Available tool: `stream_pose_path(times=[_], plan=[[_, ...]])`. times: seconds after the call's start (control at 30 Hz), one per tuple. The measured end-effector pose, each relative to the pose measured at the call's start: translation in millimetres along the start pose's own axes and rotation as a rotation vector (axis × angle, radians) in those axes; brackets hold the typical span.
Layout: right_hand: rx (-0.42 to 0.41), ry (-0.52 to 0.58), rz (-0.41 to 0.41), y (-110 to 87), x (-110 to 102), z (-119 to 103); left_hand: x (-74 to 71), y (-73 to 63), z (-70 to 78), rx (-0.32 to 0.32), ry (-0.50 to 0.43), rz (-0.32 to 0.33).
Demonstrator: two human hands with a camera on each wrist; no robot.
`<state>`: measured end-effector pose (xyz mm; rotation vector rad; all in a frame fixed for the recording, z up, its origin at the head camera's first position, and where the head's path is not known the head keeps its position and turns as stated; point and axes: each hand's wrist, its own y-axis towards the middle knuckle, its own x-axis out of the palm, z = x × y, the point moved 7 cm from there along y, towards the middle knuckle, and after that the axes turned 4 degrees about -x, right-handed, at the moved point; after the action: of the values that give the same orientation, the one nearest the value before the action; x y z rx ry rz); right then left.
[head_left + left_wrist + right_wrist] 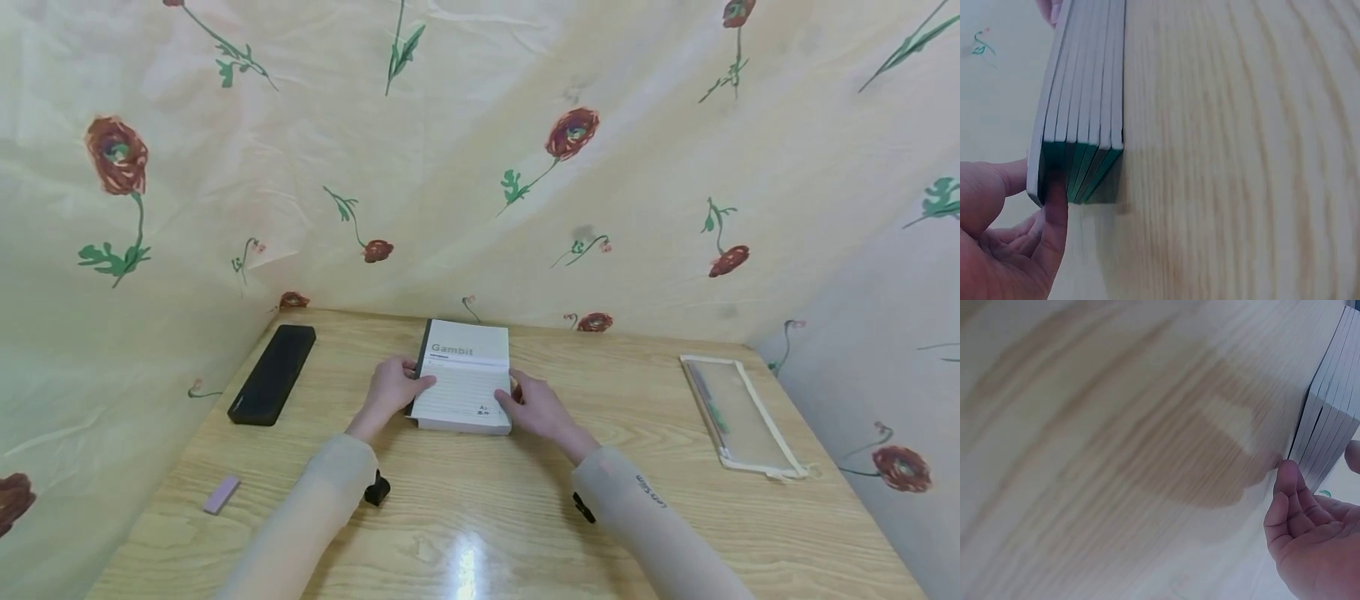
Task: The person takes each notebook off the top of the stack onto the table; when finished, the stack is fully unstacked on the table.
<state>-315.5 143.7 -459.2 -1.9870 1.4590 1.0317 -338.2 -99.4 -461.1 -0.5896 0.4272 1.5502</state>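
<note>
A stack of several notebooks (461, 432) lies at the far middle of the table, the top notebook (457, 387) showing a white lined cover lettered "Gambit" and a dark spine at left. My left hand (388, 390) pinches the top notebook's left edge, thumb on the cover; in the left wrist view a finger (1055, 206) reaches beneath it, beside the green-black spines of the lower ones. At the right edge, my right hand (538, 407) holds the stack, thumb on top. The right wrist view shows its fingers (1288, 478) curled low against the stack's side (1329, 419).
A black case (273, 375) lies at the table's left. Nearer to me is a small purple block (222, 494). On the right lies a clear, white-edged zip pouch (742, 417) with pens inside. A flowered curtain (450, 167) hangs behind the table.
</note>
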Motion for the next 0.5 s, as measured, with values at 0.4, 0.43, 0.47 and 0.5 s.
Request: stream_pose_path(times=[0.4, 0.43, 0.47, 0.5], plan=[[-0.016, -0.012, -0.02, 0.2, 1.0, -0.9, -19.1, 3.2, -21.4, -0.069, -0.255, -0.017], [-0.014, -0.011, -0.021, 0.2, 1.2, -0.3, -20.8, 3.4, -23.9, -0.086, -0.281, -0.012], [-0.013, -0.009, -0.021, 0.0, 1.5, 0.4, -22.7, 3.8, -26.6, -0.101, -0.304, -0.007], [-0.011, -0.008, -0.021, 0.1, 1.7, 1.0, -24.6, 4.5, -29.5, -0.119, -0.324, -0.003]])
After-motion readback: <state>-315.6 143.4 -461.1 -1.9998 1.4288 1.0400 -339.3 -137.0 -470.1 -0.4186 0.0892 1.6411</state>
